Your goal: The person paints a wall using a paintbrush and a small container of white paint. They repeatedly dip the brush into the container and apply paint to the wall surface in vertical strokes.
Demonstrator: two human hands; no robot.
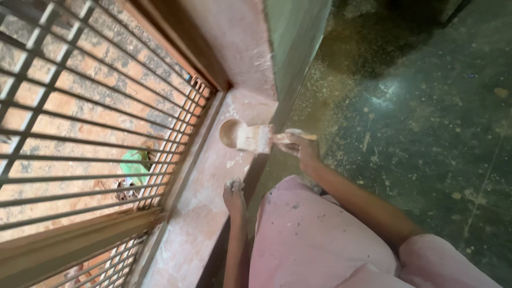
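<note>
Head view, pink windowsill (pixel 213 213), barred window (pixel 96 122), speckled floor (pixel 426 117)

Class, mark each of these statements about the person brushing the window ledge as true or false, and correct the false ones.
1. The right hand holds a paintbrush. True.
2. The brush bristles are on the dark floor. False: they rest on the pinkish window ledge.
3. The left hand rests on the ledge edge. True.
4. The window is covered by a curtain. False: a metal grille covers it.
5. The person wears pink, paint-flecked clothing. True.
</note>
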